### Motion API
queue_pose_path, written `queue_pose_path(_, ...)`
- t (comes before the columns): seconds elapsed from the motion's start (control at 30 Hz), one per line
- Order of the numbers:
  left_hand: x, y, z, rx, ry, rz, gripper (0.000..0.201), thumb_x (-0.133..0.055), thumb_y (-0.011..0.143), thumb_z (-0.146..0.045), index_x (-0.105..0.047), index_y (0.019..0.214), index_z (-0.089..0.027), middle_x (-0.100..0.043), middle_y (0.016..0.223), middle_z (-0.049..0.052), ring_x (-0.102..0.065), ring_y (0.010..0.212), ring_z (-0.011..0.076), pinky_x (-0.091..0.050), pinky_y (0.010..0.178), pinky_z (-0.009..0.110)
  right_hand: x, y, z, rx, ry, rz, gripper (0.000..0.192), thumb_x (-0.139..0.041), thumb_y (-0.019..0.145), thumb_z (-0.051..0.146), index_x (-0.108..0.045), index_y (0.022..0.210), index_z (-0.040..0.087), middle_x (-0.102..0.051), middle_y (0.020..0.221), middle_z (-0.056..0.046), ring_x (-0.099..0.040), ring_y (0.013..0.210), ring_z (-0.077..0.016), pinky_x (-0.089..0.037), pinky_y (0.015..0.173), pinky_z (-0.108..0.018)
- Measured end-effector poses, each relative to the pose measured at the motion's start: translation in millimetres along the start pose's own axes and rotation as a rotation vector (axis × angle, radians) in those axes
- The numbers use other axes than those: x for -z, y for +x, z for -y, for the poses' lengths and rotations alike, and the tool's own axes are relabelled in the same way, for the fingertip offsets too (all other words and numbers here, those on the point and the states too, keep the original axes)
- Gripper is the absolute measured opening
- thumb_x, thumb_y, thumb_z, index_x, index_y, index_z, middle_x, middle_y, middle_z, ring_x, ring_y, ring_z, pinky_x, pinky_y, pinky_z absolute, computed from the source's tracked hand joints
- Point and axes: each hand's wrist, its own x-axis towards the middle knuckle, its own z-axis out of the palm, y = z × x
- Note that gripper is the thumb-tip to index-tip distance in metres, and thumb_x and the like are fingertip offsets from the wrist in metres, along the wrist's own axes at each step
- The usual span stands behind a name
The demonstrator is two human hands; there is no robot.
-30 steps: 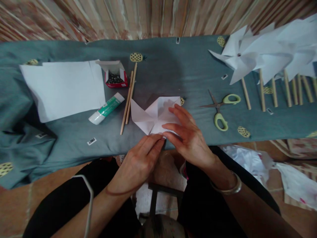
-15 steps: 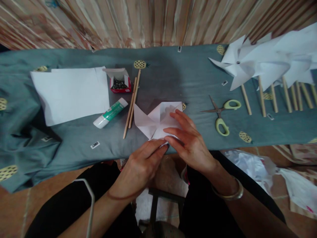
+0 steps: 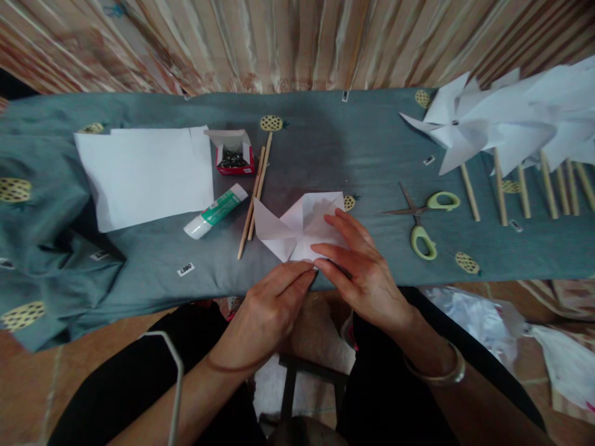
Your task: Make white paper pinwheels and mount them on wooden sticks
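Note:
A white paper pinwheel point(image 3: 297, 232) with folded blades lies at the near edge of the table, in front of me. My left hand point(image 3: 274, 303) pinches its near edge, fingers pressed together. From the right, my right hand point(image 3: 365, 269) holds the same paper: its fingers lie bent over the right blade, and the thumb meets the near edge beside my left fingertips. Whatever is under those fingertips is hidden. Two wooden sticks point(image 3: 255, 198) lie just left of the pinwheel. Beyond my right hand rest scissors point(image 3: 421, 210) with green handles, their blades apart.
A glue stick point(image 3: 216, 212), an open red box point(image 3: 233, 160) of small dark metal pieces and white paper sheets point(image 3: 153, 176) lie to the left. Several pinwheels on sticks point(image 3: 506, 124) are piled at the right. The green tablecloth point(image 3: 372, 148) hangs bunched at the left.
The whole view has shifted a little, so the table things appear slightly farther right. Both hands keep nearly the same grip on the paper, with only slight finger movement.

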Motion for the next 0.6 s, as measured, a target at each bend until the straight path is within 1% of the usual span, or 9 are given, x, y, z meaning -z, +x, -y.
queue_pose_path(0.13,-0.1,1.2,-0.2,-0.011,0.007,-0.012,0.029,-0.053,0.092,-0.005,-0.059,0.120,-0.009,-0.069,0.115,0.015,-0.067,0.108,0.0207,-0.061,0.092,0.036,-0.6,0.0,0.0,-0.002,0.000,-0.004,0.020,-0.057,0.094,0.027,-0.068,0.110,0.025,-0.050,0.148,-0.008,-0.035,0.145,-0.0284,-0.038,0.115,-0.056)
queue_pose_path(0.27,-0.6,1.4,-0.2,-0.017,0.011,-0.028,0.027,-0.052,0.093,-0.007,-0.059,0.119,-0.011,-0.069,0.113,0.014,-0.068,0.106,0.0202,-0.062,0.091,0.036,-1.1,0.1,0.1,-0.012,0.002,0.008,0.021,-0.056,0.094,0.028,-0.069,0.110,0.027,-0.050,0.148,-0.006,-0.035,0.145,-0.0283,-0.038,0.115,-0.056)
queue_pose_path(0.47,-0.8,-0.4,0.1,-0.007,0.029,0.011,0.025,-0.055,0.093,-0.008,-0.060,0.117,-0.009,-0.068,0.113,0.014,-0.066,0.107,0.0207,-0.061,0.093,0.036,-0.5,0.1,-0.4,-0.009,-0.013,0.024,0.020,-0.056,0.094,0.028,-0.069,0.109,0.025,-0.050,0.148,-0.008,-0.034,0.146,-0.0275,-0.038,0.115,-0.055)
queue_pose_path(0.6,-0.6,-0.9,-0.3,-0.024,0.039,0.012,0.025,-0.055,0.092,-0.007,-0.060,0.116,-0.007,-0.068,0.112,0.015,-0.067,0.106,0.0214,-0.061,0.092,0.035,-0.1,-0.1,-1.7,0.003,-0.008,0.037,0.020,-0.056,0.094,0.029,-0.070,0.109,0.025,-0.048,0.149,-0.007,-0.032,0.147,-0.0278,-0.038,0.115,-0.055)
